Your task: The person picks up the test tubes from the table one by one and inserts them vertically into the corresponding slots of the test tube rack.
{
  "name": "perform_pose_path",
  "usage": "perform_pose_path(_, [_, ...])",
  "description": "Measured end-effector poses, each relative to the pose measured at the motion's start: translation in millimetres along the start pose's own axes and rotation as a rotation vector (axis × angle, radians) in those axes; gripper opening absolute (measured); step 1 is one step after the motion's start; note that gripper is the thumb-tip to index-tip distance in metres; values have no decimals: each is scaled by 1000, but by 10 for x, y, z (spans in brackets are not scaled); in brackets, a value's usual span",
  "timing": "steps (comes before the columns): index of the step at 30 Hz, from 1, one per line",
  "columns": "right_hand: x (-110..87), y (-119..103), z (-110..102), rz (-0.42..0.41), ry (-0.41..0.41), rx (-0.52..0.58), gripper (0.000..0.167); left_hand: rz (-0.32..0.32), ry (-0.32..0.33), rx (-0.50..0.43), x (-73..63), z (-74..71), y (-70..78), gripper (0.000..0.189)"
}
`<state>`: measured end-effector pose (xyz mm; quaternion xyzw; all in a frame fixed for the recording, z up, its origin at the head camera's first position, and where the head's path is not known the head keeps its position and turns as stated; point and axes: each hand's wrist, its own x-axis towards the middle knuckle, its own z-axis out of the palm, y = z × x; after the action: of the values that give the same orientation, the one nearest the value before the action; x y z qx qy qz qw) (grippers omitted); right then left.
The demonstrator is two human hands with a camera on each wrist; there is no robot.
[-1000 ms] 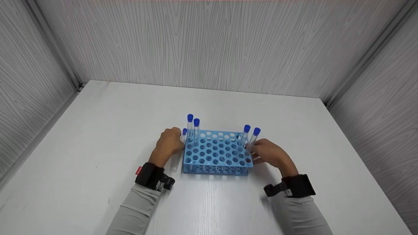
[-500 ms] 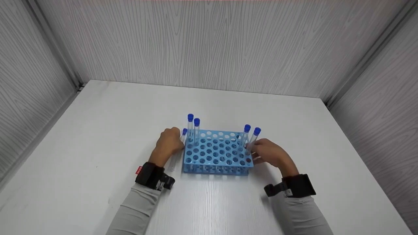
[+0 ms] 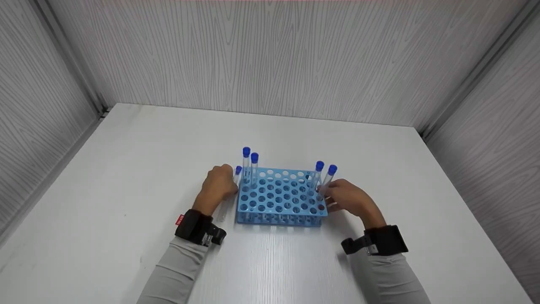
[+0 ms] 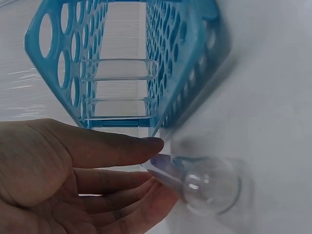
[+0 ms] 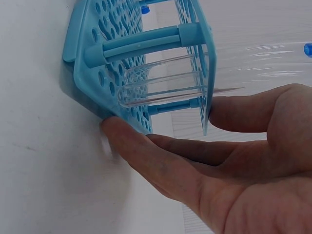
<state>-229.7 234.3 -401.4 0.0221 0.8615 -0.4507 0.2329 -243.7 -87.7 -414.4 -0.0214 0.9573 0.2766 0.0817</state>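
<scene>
My left hand (image 3: 217, 185) pinches a clear test tube (image 4: 209, 187) between thumb and fingers, just left of the blue test tube rack (image 3: 282, 213). That tube slants, its blue cap (image 3: 238, 169) at the far end and its rounded bottom toward me. My right hand (image 3: 348, 197) rests against the rack's right end. In the right wrist view its thumb touches the edge of the upper plate and its extended fingers (image 5: 161, 165) lie along the lower one. Two capped tubes (image 3: 254, 169) stand at the rack's left end; two more (image 3: 327, 179) lean at its right end.
The rack stands on a white table (image 3: 274, 261), with many of its holes unfilled. A pale wood-grain panel (image 3: 270, 59) rises behind the table, with similar panels at both sides. Each wrist wears a black strap with a camera (image 3: 217, 235).
The lower end of the tube in my left hand has swung slightly left, away from the rack. Both hands and the rack stay nearly where they were.
</scene>
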Motion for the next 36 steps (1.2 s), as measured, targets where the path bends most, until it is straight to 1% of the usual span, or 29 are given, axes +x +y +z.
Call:
perform_pose_path(13, [10,16,2,-12,5,-3,37,-17,-17,3,20,5,-5,25])
perform_pose_path(18, [5,8,0,-14,-2,7,36,-4,-3,1,7,3,-6,25])
perform_pose_path(25, [13,25,1,-23,-1,4,38,28,6,36,1,-2,-16,21])
perform_pose_path(31, [15,22,1,-7,8,0,36,15,-5,18,14,0,-19,20])
perform_pose_path(36, [12,16,-1,-11,7,-3,36,17,1,14,19,7,-23,21])
